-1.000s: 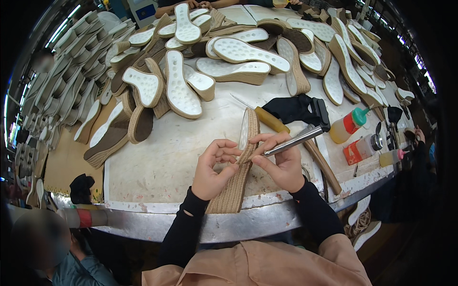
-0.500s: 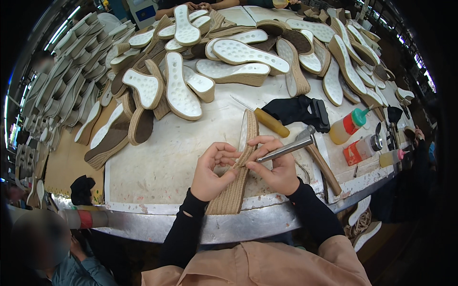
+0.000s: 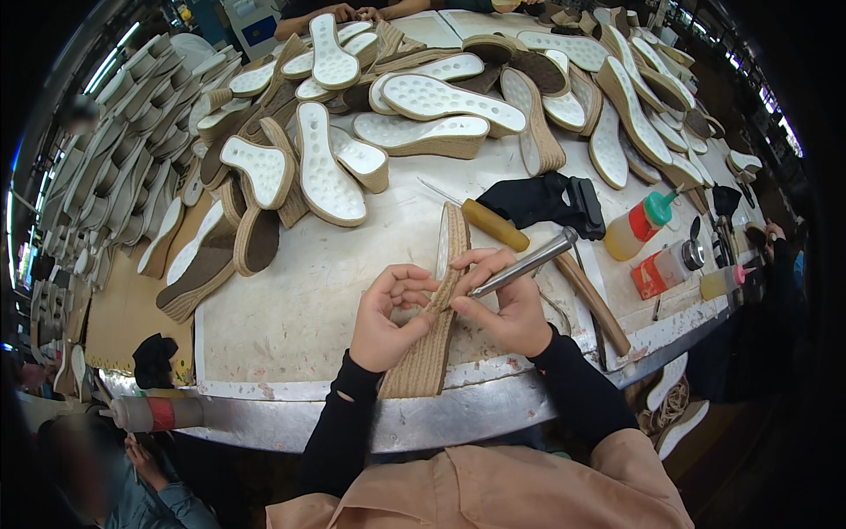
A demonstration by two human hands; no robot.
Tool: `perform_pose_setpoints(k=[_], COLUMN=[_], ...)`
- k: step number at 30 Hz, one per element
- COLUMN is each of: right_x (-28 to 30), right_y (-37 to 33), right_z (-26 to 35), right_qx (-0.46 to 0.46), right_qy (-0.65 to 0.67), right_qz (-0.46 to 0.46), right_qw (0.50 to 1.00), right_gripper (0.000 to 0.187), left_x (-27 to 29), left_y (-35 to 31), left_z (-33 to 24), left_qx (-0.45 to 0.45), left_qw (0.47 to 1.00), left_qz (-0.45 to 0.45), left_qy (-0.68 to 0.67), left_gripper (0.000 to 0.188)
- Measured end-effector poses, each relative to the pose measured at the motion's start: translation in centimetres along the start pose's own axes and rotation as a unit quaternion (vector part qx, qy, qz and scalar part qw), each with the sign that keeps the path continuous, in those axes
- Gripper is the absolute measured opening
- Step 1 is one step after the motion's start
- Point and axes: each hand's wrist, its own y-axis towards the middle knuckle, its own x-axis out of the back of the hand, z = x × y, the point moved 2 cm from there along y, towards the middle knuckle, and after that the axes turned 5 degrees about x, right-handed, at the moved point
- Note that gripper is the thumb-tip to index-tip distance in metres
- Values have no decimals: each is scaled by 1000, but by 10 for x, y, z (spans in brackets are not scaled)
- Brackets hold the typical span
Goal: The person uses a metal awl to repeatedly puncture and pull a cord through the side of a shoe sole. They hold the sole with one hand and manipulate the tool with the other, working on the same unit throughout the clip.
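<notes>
A wedge shoe sole [image 3: 416, 368] wrapped in tan braided rope stands on its side before me, heel end toward the table's front edge. My left hand [image 3: 388, 322] is closed on its left side, thumb and fingertips pinching the braid. My right hand [image 3: 509, 307] grips a silver metal rod-shaped tool [image 3: 533, 262] with a tapered tip, while its fingertips rest against the sole's right side. The tool's tip points at the braid; whether it touches cannot be told. Beyond the right hand lies an awl [image 3: 495, 225] with a yellow handle. A wooden-handled hammer [image 3: 595, 304] lies to the right.
Many wedge soles [image 3: 454, 101] pile across the far table, with stacked soles [image 3: 132, 150] at left. Black cloth [image 3: 529, 198], a green-capped bottle [image 3: 630, 231], a red-labelled jar [image 3: 665, 269] and a pink-tipped bottle [image 3: 723, 282] sit right. Another squeeze bottle [image 3: 159, 412] lies at the left edge; people sit nearby.
The metal tool has turned a little more steeply, and its tip has drawn slightly back from the braid. Both hands keep nearly the same place. The whole view has shifted slightly.
</notes>
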Motion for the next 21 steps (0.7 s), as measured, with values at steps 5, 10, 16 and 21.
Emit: perform_pose_setpoints(k=[5,10,16,21], right_x=[-2,-5,-8,-10], right_y=[-2,-3,-4,-5], right_z=[-1,-3,-2,-1], right_qx=[17,34,25,0], right_qy=[-29,-55,-55,-26], right_qz=[11,-9,-28,-48], right_qw=[999,998,998,998], right_gripper=[31,31,31,31], left_x=[-1,-1,-1,-2], left_y=[0,-1,0,2], left_z=[-1,0,-2,-5], left_qx=[-3,3,7,21], left_qw=[1000,1000,1000,1000], left_qz=[0,-4,-8,-11], left_qy=[-4,7,14,4], left_gripper=[52,50,46,43])
